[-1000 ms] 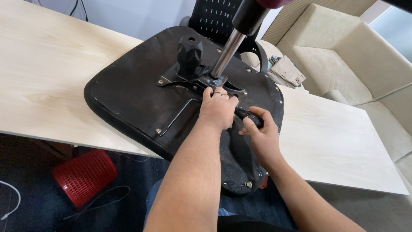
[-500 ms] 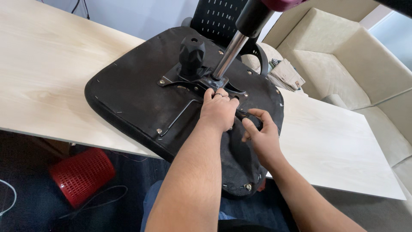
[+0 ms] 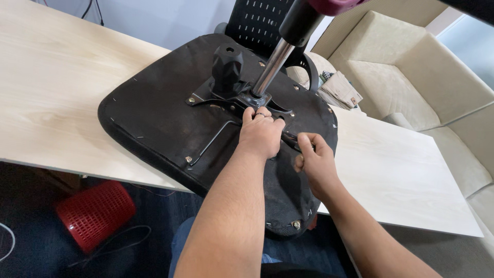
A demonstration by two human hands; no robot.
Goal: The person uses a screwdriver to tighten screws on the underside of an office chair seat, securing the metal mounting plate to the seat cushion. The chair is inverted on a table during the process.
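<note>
Head view shows our left hand (image 3: 261, 135) pressing on the metal mechanism plate (image 3: 234, 100) of the upturned office chair seat (image 3: 154, 121), lying on the near table (image 3: 62, 103); our right hand (image 3: 315, 163) grasps a dark tool handle (image 3: 289, 139). We should turn steady, keeping the seat pinned

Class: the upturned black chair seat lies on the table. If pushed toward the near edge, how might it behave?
The chair seat already overhangs the table, so it may tip off. Its tall gas cylinder probably makes it top-heavy. The fabric underside likely drags rather than slides.
</note>
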